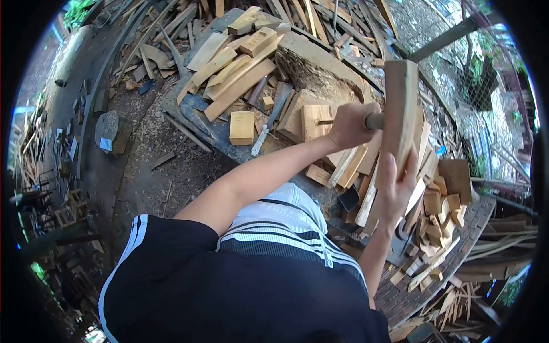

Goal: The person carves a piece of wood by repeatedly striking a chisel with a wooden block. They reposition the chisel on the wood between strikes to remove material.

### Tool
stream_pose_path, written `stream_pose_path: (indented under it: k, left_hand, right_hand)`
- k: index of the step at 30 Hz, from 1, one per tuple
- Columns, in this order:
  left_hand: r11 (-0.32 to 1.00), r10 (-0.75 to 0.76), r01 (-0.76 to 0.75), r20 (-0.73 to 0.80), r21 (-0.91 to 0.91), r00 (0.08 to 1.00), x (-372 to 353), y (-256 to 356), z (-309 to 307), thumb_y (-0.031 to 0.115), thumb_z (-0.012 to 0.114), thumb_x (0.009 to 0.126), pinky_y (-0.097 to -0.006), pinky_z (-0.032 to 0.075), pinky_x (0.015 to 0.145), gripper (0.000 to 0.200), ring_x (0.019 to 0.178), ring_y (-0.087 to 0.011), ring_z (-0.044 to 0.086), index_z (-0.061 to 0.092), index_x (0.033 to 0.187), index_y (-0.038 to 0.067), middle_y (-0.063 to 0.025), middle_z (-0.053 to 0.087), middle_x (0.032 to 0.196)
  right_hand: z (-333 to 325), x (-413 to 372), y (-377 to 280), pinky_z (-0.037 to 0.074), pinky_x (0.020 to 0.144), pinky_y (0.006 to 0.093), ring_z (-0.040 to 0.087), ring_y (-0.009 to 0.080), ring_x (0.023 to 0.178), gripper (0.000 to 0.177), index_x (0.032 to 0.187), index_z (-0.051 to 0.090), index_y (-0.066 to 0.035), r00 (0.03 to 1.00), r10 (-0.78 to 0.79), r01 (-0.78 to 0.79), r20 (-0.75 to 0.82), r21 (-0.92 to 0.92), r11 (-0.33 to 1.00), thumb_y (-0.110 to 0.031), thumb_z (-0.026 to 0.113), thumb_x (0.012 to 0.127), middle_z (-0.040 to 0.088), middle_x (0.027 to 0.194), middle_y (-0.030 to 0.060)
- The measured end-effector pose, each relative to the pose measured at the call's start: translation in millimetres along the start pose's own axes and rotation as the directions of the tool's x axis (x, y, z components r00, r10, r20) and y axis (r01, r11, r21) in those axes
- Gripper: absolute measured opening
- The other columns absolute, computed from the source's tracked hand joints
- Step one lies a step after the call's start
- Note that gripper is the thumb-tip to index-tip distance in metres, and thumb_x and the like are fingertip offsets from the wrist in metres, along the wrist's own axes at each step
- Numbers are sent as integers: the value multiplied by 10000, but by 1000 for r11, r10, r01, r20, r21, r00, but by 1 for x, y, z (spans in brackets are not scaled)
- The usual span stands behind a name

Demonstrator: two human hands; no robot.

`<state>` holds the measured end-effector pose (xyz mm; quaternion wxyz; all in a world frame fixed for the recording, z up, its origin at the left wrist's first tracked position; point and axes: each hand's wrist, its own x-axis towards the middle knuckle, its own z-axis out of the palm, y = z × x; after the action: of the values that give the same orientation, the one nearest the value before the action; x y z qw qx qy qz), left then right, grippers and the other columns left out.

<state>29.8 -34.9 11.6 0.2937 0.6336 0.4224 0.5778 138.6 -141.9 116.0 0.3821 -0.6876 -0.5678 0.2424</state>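
My left hand (353, 124) is closed around a chisel, whose round wooden handle (374, 121) sticks out to the right and whose thin metal shank (325, 122) shows on the left. Beneath the shank lies a flat wooden block (313, 121) on a big rough stump (320, 68). Long and thick, a wooden billet (400, 97) stands up in my right hand (397, 186), thumb and fingers wrapped about its lower end. The billet's side overlaps the butt of the chisel handle in this view.
Left of the stump, a bench (197, 123) carries a pile of planks (237, 68), a squared yellowish block (242, 128) and a hatchet-like tool with a pale wrapped handle (269, 120). Small cut blocks (437, 223) heap up at the right. Scrap wood (337, 28) lies behind.
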Motion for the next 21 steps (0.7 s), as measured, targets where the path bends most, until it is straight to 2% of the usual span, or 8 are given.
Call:
stream_pose_path:
  k: [1, 5, 7, 9, 11, 15, 17, 21]
  left_hand:
    - [1000, -11, 11, 5, 26, 1000, -1, 1, -4, 189, 726, 713, -428, 482, 524, 196, 606, -337, 634, 556, 761, 102, -125, 597, 626]
    - [1000, 16, -14, -64, 20, 998, 1, -2, -3, 216, 776, 781, -385, 448, 492, 316, 564, -372, 580, 518, 695, 54, -161, 561, 609]
    - [999, 4, -3, -37, 43, 999, 0, -3, -4, 197, 734, 730, -416, 490, 530, 171, 610, -339, 639, 604, 797, 108, -128, 617, 639]
    - [997, -70, 72, 72, -36, 995, 2, -3, -8, 189, 749, 716, -394, 485, 515, 171, 596, -339, 632, 644, 833, 121, -128, 612, 629]
    - [997, -72, 73, 44, -31, 996, 4, -7, -9, 198, 762, 739, -363, 473, 497, 172, 538, -262, 636, 669, 848, 104, -117, 597, 595]
    - [977, -84, 15, -323, -211, 943, 35, -29, -31, 288, 716, 850, -285, 444, 466, 249, 522, -90, 582, 640, 755, 71, 0, 605, 564]
    - [911, -381, 267, -392, -316, 837, 47, -48, -52, 228, 692, 883, -254, 447, 449, 241, 492, -82, 545, 553, 730, 105, 20, 534, 587]
    - [839, -452, 253, -359, -482, 817, 51, -32, -92, 213, 631, 915, -292, 557, 593, 228, 645, -101, 559, 466, 1001, 82, -17, 491, 749]
  right_hand:
    - [-2, -4, 2, 440, 893, 319, 555, 211, 1030, 563, 1371, 441, 2, 999, 37, -36, -6, 47, 998, -329, 588, 939, 586, 1139, 150]
    - [9, -14, 10, 524, 665, 319, 642, 221, 680, 546, 1363, 438, -2, 908, -223, 337, -354, 303, 892, -300, 606, 936, 636, 993, 145]
    - [13, -10, 2, 532, 702, 341, 662, 260, 740, 552, 1383, 433, -28, 997, -57, 64, 60, -120, 991, -303, 610, 938, 643, 1064, 156]
    - [15, -4, 9, 519, 767, 336, 658, 243, 852, 552, 1390, 440, -48, 975, -224, 219, -9, -165, 962, -319, 611, 940, 640, 1111, 170]
    - [15, -6, 6, 481, 859, 332, 620, 218, 978, 558, 1376, 455, -37, 993, -116, 116, 0, 125, 985, -333, 624, 935, 625, 1138, 161]
    - [19, -10, 14, 402, 973, 329, 542, 198, 1095, 520, 1349, 462, 3, 997, 8, 14, -76, 284, 959, -318, 597, 964, 582, 1198, 134]
    - [19, -15, 22, 394, 981, 325, 532, 194, 1098, 488, 1337, 469, 9, 996, 65, -40, -67, 317, 948, -305, 578, 979, 581, 1198, 123]
    - [19, -21, 40, 399, 976, 318, 532, 185, 1098, 478, 1333, 475, 9, 991, 123, -94, -59, 353, 931, -297, 576, 981, 578, 1206, 125]
